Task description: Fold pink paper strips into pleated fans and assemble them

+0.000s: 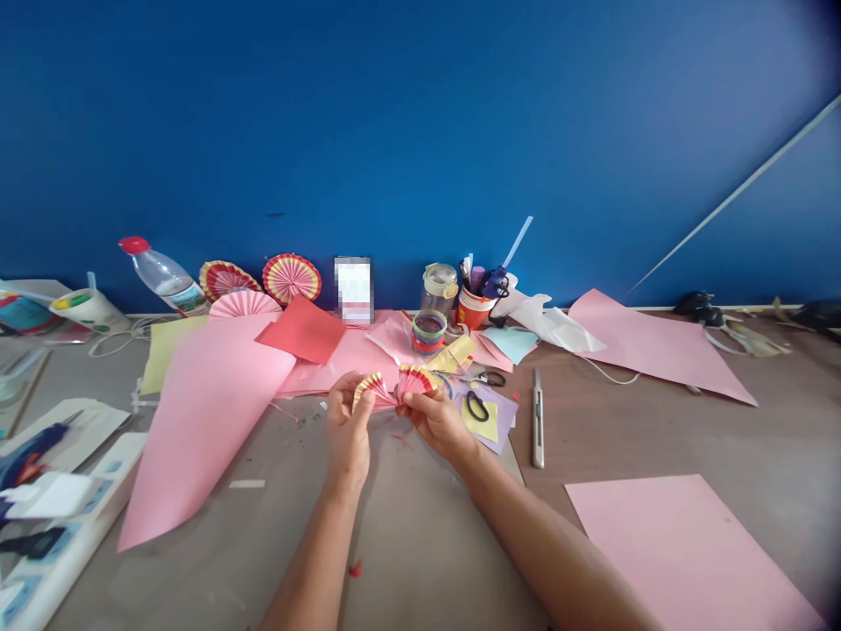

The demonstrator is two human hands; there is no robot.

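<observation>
My left hand [348,421] and my right hand [437,421] are held together over the table's middle. Between them is a pleated paper fan piece [394,386], pink with red and yellow edging, spread in two small lobes. The left hand pinches the left lobe and the right hand pinches the right lobe. Both hands' fingers are closed on the paper. Just right of my right hand lie black-handled scissors [478,405] on yellow and lilac paper.
Large pink sheets lie at the left [203,412], back right [657,346] and front right [683,552]. A box cutter [537,416] lies right of the scissors. Finished paper rosettes [291,277], a water bottle [164,274], a jar [439,289] and a pen cup [474,307] line the blue wall.
</observation>
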